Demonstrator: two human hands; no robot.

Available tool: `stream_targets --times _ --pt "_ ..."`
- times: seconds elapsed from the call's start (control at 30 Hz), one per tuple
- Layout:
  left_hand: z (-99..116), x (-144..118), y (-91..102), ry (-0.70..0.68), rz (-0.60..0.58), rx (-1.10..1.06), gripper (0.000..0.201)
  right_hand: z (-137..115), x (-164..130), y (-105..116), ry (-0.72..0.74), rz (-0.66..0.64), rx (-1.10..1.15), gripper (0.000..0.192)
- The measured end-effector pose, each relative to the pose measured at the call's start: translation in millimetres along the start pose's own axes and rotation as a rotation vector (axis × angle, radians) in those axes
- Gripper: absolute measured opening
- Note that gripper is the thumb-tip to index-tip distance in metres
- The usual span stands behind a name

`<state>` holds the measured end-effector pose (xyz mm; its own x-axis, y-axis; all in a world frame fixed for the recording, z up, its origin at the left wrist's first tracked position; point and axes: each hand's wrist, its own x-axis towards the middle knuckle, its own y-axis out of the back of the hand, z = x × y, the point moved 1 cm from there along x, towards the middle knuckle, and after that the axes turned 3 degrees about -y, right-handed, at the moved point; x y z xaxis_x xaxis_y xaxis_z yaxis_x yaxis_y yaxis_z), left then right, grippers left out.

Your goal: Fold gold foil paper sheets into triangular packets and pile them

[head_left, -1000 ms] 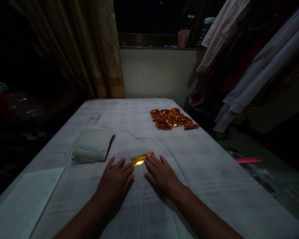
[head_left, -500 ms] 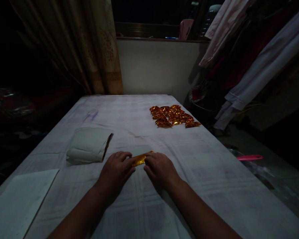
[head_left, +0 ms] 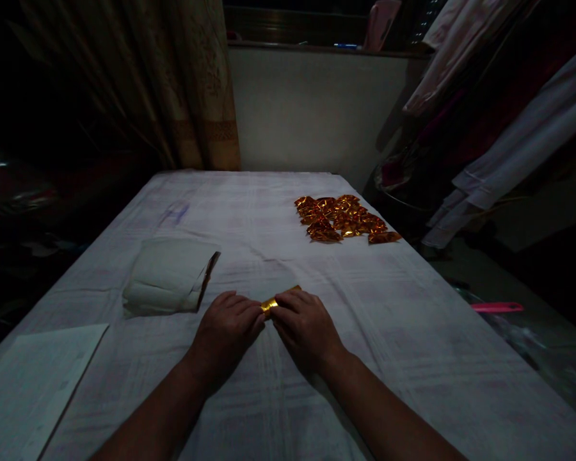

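Observation:
A small strip of shiny gold foil paper lies on the white cloth-covered table, pinched between both of my hands. My left hand grips its left end with curled fingers. My right hand holds the right end, and most of the foil is hidden under my fingers. A pile of several folded gold foil pieces sits further back on the right of the table. A stack of white sheets with a foil edge lies to the left of my hands.
A flat white sheet rests at the table's near left corner. A curtain hangs behind the table, and clothes hang on the right. A pink object lies on the dark floor to the right.
My flat hands have curled and closed in on the gold foil, which looks narrower and more covered now. The view has shifted slightly downward.

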<state>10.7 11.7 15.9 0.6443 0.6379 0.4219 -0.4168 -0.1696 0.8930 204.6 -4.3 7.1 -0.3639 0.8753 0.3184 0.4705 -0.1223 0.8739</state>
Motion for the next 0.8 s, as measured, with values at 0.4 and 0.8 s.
stream_targets --times 0.4,0.8 --pt "-8.1 -4.0 -0.2 0.070 0.023 -0.139 0.014 4.5 -1.7 -7.5 0.024 0.133 -0.002 0.016" --pt "-0.8 -1.9 -4.3 0.168 0.004 -0.222 0.011 -3.6 -3.0 -7.5 -0.144 0.029 -0.004 0.012"
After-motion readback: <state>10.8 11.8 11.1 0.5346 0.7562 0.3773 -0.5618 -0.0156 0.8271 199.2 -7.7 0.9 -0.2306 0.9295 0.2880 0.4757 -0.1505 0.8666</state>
